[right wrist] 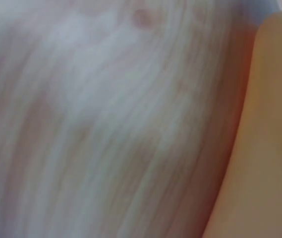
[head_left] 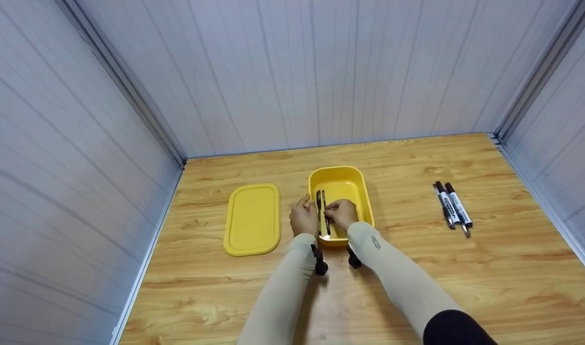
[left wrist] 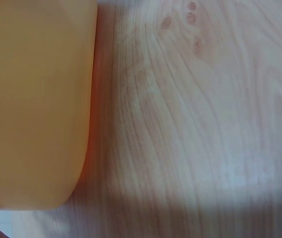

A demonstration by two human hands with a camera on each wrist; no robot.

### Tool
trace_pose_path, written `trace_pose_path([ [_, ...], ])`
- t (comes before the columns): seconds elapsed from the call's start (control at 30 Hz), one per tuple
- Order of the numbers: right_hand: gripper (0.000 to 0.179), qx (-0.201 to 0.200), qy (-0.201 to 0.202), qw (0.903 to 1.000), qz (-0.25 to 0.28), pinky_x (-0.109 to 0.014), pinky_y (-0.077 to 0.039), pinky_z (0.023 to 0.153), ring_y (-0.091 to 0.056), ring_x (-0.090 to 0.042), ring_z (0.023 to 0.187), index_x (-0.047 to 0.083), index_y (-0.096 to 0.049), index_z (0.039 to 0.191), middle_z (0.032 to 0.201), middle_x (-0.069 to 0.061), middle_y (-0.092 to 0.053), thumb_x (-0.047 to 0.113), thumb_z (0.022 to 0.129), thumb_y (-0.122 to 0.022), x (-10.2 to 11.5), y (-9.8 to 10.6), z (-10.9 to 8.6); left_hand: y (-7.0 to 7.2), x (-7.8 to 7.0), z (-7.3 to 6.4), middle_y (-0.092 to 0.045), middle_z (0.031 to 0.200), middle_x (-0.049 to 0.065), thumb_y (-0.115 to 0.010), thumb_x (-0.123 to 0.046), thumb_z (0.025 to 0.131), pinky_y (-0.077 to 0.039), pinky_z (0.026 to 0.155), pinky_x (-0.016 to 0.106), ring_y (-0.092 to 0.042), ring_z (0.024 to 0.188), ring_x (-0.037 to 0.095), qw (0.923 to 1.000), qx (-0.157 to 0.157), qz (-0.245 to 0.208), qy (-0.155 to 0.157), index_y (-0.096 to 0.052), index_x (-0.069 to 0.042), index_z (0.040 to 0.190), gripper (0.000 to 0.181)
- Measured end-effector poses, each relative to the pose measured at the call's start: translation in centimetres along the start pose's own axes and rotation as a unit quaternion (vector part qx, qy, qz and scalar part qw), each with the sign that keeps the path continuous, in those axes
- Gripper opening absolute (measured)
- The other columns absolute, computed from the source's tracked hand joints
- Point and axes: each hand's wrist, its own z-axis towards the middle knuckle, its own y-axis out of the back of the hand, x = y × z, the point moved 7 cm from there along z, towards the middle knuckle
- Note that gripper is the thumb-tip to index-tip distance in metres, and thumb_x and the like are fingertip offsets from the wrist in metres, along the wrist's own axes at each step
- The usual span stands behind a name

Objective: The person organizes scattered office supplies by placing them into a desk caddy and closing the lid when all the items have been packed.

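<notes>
For a neat row, keep the inner pen (head_left: 327,223) flat and parallel to the outer pen (head_left: 319,211), along the left side of the box (head_left: 368,203). Right hand (head_left: 344,213): fingertips narrow, pinching the inner pen inside the box; left hand (head_left: 303,218): loosely open at the box's left side, contact unclear. Farther out on the desk (head_left: 402,177) lie the lid (head_left: 252,219), left, and markers (head_left: 458,204), right

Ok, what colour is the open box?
The open box is yellow; the head view shows it best.

3 pale grooved walls (head_left: 292,72), metal corner strips (head_left: 126,81), wood-grain tabletop (head_left: 187,292)
</notes>
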Motion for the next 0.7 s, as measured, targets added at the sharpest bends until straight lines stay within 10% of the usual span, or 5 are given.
trace_pose_path([
  [0.7,0.013,0.02,0.044,0.9986,-0.022,-0.028,-0.054,0.066,-0.068,-0.017,0.068,-0.003,-0.076,0.09,0.083,-0.011,-0.074,0.006,0.083,-0.072,1.7,0.5,-0.8,0.1,0.1,0.0,-0.069,0.083,0.003,-0.062,-0.021,0.095,-0.051,0.067,0.039,-0.065,0.072,0.019,0.9999,-0.01,0.009,0.004,-0.071,-0.016,0.123,0.029],
])
